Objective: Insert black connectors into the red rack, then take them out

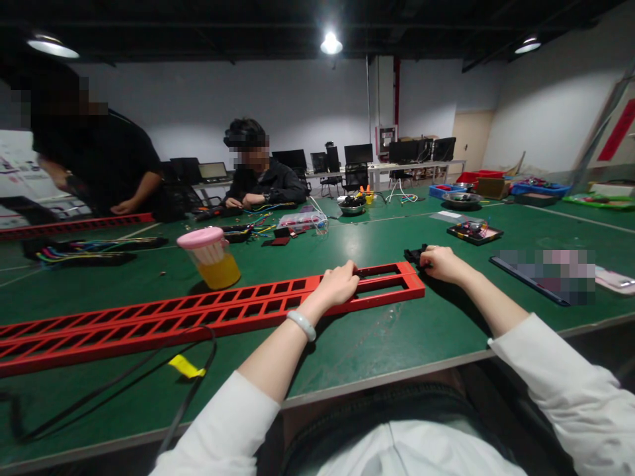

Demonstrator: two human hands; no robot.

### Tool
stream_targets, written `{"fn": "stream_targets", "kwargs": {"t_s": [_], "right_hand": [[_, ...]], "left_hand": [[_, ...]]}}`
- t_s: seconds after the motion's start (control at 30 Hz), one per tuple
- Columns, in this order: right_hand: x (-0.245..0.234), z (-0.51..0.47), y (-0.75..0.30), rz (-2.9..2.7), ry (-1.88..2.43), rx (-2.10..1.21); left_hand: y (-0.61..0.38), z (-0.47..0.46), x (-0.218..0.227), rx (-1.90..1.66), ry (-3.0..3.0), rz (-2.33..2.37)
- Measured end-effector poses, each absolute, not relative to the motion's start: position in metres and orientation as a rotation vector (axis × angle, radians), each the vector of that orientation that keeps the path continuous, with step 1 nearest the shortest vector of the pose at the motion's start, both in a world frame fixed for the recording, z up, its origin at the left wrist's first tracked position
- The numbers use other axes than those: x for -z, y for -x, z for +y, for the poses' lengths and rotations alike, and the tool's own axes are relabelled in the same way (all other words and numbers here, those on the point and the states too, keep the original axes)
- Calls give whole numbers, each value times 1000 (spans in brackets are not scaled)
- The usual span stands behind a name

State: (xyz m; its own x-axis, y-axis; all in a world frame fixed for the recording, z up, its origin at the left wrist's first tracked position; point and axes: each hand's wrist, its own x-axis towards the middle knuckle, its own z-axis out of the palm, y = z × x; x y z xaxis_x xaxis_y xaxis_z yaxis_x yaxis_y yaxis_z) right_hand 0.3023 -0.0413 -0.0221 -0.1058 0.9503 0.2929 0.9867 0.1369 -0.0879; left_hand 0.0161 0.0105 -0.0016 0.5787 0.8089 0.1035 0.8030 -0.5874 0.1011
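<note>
A long red slotted metal rail (198,311) lies across the green table (377,344) in front of me. My left hand (338,283) rests on the rail near its right end, fingers curled over its far edge. My right hand (441,263) sits just past the rail's right end, closed on a small black part (414,254) that touches the end of the rail.
A pink-lidded cup of yellow liquid (211,258) stands behind the rail. A black cable with a yellow tag (186,365) lies at the near left. Two other people (260,173) work at the far side among wires and trays (473,232). A flat dark panel (530,276) lies to the right.
</note>
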Motion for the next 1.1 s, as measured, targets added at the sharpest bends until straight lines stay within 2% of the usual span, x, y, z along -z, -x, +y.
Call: {"fn": "stream_targets", "kwargs": {"t_s": [0.13, 0.33, 0.57, 0.73, 0.83, 0.93, 1.1], "right_hand": [[21, -44, -294, -2302, 1786, 157], [18, -49, -297, -2235, 1664, 36], [1, -39, -255, -2088, 1451, 192], [-11, -21, -181, -2366, 1710, 85], [-14, -17, -150, -2302, 1875, 75], [-17, -12, -139, -2195, 1991, -74], [-19, -1, -137, -2129, 2055, -207]], "left_hand": [[-15, 12, 2, -236, -2763, 1385], [-15, 12, 2, -285, -2758, 1330], [-15, 8, -4, -310, -2661, 1403], [-13, 10, -3, -439, -2556, 1406], [-13, 11, -1, -459, -2593, 1353], [-13, 12, 2, -455, -2615, 1347], [-12, 14, 5, -499, -2632, 1329]]}}
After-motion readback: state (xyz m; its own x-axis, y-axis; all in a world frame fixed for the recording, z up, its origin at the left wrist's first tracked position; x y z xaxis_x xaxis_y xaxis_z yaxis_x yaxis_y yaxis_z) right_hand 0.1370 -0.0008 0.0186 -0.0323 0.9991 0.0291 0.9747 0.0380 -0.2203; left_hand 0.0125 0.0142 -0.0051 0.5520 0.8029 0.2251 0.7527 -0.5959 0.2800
